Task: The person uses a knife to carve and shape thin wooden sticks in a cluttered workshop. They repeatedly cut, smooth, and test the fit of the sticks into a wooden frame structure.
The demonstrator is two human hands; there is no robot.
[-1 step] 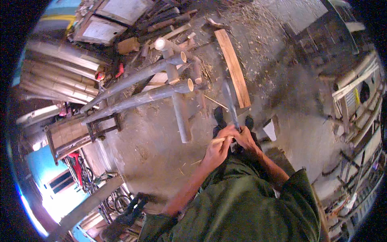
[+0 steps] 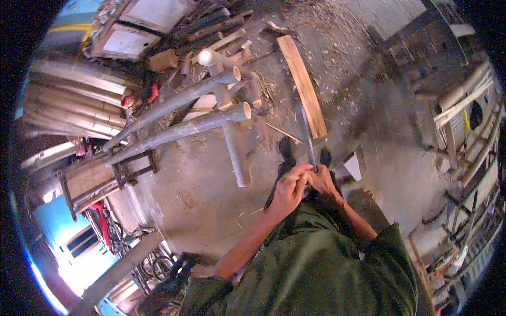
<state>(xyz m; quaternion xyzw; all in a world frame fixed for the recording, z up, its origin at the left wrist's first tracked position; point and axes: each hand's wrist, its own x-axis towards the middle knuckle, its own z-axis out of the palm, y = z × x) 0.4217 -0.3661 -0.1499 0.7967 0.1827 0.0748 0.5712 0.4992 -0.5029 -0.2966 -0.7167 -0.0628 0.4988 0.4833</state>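
Both my hands are close together in front of my body, fingers closed. My left hand (image 2: pixel 292 188) is curled round a thin pale stick (image 2: pixel 289 179), of which only a little shows. Beside it, my right hand (image 2: pixel 322 182) grips the near end of a long knife (image 2: pixel 308 132); the handle is hidden by the fingers. The narrow grey blade points away from me. Past it, a flat wooden plank (image 2: pixel 302 87) lies on the floor, its near end beside the blade.
Left of my hands stands a frame of dark bamboo poles (image 2: pixel 184 129) with cut open ends. Split bamboo lengths (image 2: pixel 79 97) are stacked at far left. Wood shavings (image 2: pixel 337 26) litter the far floor. At right are a bamboo rack (image 2: pixel 464 116) and a pale offcut (image 2: pixel 354 166).
The blade has swung slightly and now looks narrower, turned more edge-on. My left hand has turned, so less of the pale stick shows. The view has shifted slightly.
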